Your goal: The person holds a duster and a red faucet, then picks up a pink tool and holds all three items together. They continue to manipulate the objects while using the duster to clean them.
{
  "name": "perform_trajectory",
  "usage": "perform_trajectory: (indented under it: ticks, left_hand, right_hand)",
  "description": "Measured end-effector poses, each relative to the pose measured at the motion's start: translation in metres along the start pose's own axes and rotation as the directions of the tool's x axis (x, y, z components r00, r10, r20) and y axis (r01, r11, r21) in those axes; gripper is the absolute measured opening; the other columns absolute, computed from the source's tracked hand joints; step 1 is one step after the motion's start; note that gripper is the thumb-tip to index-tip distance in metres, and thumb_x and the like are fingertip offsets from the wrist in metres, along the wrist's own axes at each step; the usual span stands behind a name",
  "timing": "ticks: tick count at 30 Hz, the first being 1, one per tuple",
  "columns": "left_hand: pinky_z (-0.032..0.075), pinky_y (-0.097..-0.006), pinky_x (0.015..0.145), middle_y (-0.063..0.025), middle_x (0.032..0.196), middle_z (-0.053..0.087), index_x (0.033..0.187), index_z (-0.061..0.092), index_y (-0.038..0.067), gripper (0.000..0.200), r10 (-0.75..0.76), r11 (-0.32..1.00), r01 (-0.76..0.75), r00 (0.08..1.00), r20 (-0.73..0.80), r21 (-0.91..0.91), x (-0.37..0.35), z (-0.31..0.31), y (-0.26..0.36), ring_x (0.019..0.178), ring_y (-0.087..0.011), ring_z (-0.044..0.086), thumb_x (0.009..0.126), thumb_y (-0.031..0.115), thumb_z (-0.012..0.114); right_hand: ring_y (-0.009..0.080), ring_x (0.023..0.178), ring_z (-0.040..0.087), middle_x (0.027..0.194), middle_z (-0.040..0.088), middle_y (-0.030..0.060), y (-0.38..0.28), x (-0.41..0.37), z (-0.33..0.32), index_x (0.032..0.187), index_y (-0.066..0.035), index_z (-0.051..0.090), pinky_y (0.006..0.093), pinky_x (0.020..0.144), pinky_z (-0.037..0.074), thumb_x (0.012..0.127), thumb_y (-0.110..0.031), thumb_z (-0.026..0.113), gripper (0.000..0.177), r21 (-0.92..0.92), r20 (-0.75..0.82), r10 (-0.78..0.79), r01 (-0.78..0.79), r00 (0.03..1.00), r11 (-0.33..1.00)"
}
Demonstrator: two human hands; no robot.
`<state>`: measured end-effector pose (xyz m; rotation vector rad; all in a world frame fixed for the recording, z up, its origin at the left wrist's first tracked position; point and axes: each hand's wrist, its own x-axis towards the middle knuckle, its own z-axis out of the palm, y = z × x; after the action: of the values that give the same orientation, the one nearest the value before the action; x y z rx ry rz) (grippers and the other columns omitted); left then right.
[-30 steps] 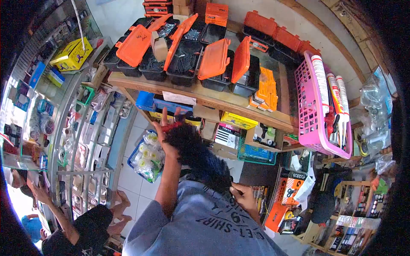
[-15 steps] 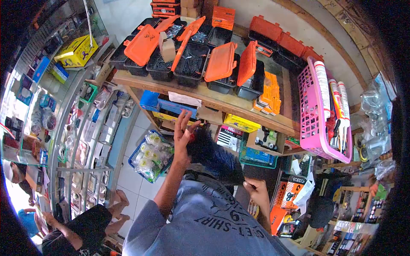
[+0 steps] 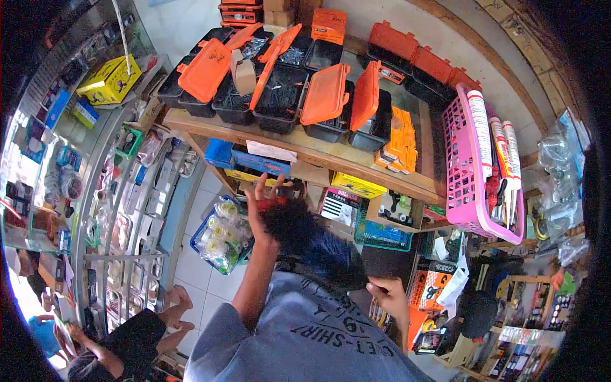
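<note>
At 12 o'clock is a wooden table (image 3: 305, 141), bearing black bins (image 3: 279, 95) with orange lids (image 3: 324, 93) from 11 to 1 o'clock, many lids open. Small orange boxes (image 3: 399, 141) stand towards 2 o'clock, beside the bins, and a pink basket (image 3: 463, 172) of tubes sits near 3 o'clock. At 8 o'clock, the white tiled floor (image 3: 196, 266) carries a blue basket (image 3: 202, 253) of clear-wrapped goods (image 3: 223, 234). A glass-topped counter (image 3: 84, 139) from 9 to 10 o'clock bears a yellow box (image 3: 109, 81) at its 10 o'clock end
</note>
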<state>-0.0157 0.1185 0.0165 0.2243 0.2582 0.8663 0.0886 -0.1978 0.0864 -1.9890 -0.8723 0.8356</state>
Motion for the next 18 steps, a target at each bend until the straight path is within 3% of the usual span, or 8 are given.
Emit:
perform_trajectory:
  ticks: [2, 5, 6, 8, 12, 14, 16, 18]
  left_hand:
    - [0.046, -0.0484, 0.093, -0.0217, 0.138, 0.044, 0.136, 0.041, 0.014, 0.06, -0.049, 0.993, 0.044, 0.998, -0.041, -0.107, 0.01, -0.017, 0.004, 0.114, -0.0344, 0.053, 0.095, 0.058, 0.041]
    - [0.043, -0.0475, 0.097, -0.0206, 0.136, 0.047, 0.135, 0.045, 0.013, 0.058, -0.011, 0.968, 0.076, 0.966, 0.259, -0.24, 0.015, -0.013, 0.005, 0.111, -0.0337, 0.055, 0.097, 0.055, 0.037]
    - [0.043, -0.0475, 0.097, -0.0206, 0.136, 0.047, 0.135, 0.045, 0.013, 0.058, -0.011, 0.968, 0.075, 0.967, 0.256, -0.239, 0.009, 0.006, 0.004, 0.111, -0.0337, 0.055, 0.097, 0.055, 0.037]
    - [0.04, -0.0451, 0.101, -0.0178, 0.137, 0.047, 0.14, 0.043, 0.011, 0.058, -0.045, 0.993, 0.043, 0.999, -0.016, -0.11, -0.004, 0.042, -0.001, 0.114, -0.0299, 0.053, 0.097, 0.052, 0.038]
    - [0.033, -0.0445, 0.109, -0.0146, 0.14, 0.045, 0.144, 0.038, 0.008, 0.058, -0.038, 0.996, 0.04, 0.999, 0.031, -0.082, -0.008, 0.025, -0.008, 0.13, -0.0249, 0.042, 0.099, 0.045, 0.036]
    - [0.035, -0.0425, 0.108, -0.0151, 0.143, 0.042, 0.144, 0.038, 0.009, 0.058, -0.02, 0.997, 0.02, 1.0, 0.002, -0.07, -0.007, 0.025, -0.01, 0.132, -0.0255, 0.041, 0.099, 0.044, 0.035]
    - [0.036, -0.0408, 0.108, -0.0142, 0.145, 0.041, 0.145, 0.037, 0.008, 0.058, 0.051, 0.987, 0.013, 0.921, 0.387, -0.159, -0.005, 0.026, -0.01, 0.131, -0.0252, 0.042, 0.1, 0.045, 0.031]
    - [0.034, -0.0435, 0.108, -0.0141, 0.145, 0.041, 0.145, 0.037, 0.011, 0.058, 0.022, 0.992, 0.009, 0.97, 0.242, -0.125, -0.007, 0.027, -0.006, 0.132, -0.0269, 0.041, 0.099, 0.046, 0.032]
  right_hand:
    - [0.0149, 0.087, 0.067, 0.097, 0.072, 0.0154, 0.001, -0.006, 0.002, 0.109, 0.001, 0.067, 0.0277, 0.08, 0.05, 0.087, -0.012, 0.069, 0.026, 0.033, 0.028, 0.044, -0.045, 0.999, 0.998]
    - [0.0131, 0.088, 0.064, 0.098, 0.072, 0.0149, 0.028, -0.009, 0.011, 0.11, 0.003, 0.066, 0.0264, 0.08, 0.05, 0.089, -0.013, 0.068, 0.026, 0.096, 0.079, 0.088, -0.095, 0.993, 0.991]
    - [0.0131, 0.088, 0.064, 0.098, 0.072, 0.0149, 0.025, -0.003, 0.016, 0.11, 0.003, 0.066, 0.0264, 0.08, 0.05, 0.089, -0.013, 0.068, 0.026, 0.097, 0.082, 0.09, -0.097, 0.993, 0.991]
    - [0.0124, 0.086, 0.063, 0.097, 0.072, 0.0151, 0.012, 0.01, 0.037, 0.11, 0.004, 0.066, 0.0265, 0.078, 0.049, 0.089, -0.013, 0.067, 0.026, 0.065, -0.046, 0.028, -0.025, 0.999, 0.998]
    - [0.013, 0.076, 0.062, 0.087, 0.07, 0.0166, 0.015, 0.027, 0.056, 0.107, 0.004, 0.066, 0.0276, 0.07, 0.048, 0.089, -0.01, 0.065, 0.023, 0.067, -0.367, -0.011, 0.038, 0.93, 0.997]
    - [0.0149, 0.076, 0.064, 0.086, 0.069, 0.0167, 0.013, 0.024, 0.049, 0.108, 0.003, 0.066, 0.0272, 0.072, 0.048, 0.089, -0.009, 0.065, 0.023, -0.037, -0.241, -0.007, -0.002, 0.971, 0.999]
    - [0.0164, 0.075, 0.065, 0.085, 0.069, 0.0158, 0.017, 0.022, 0.052, 0.107, 0.004, 0.066, 0.0276, 0.071, 0.048, 0.088, -0.008, 0.066, 0.023, -0.003, -0.026, -0.016, 0.016, 1.0, 1.0]
    - [0.0161, 0.073, 0.065, 0.084, 0.069, 0.015, 0.017, 0.026, 0.057, 0.106, 0.003, 0.067, 0.0277, 0.068, 0.048, 0.087, -0.007, 0.067, 0.022, 0.002, -0.072, -0.074, 0.074, 0.995, 0.997]
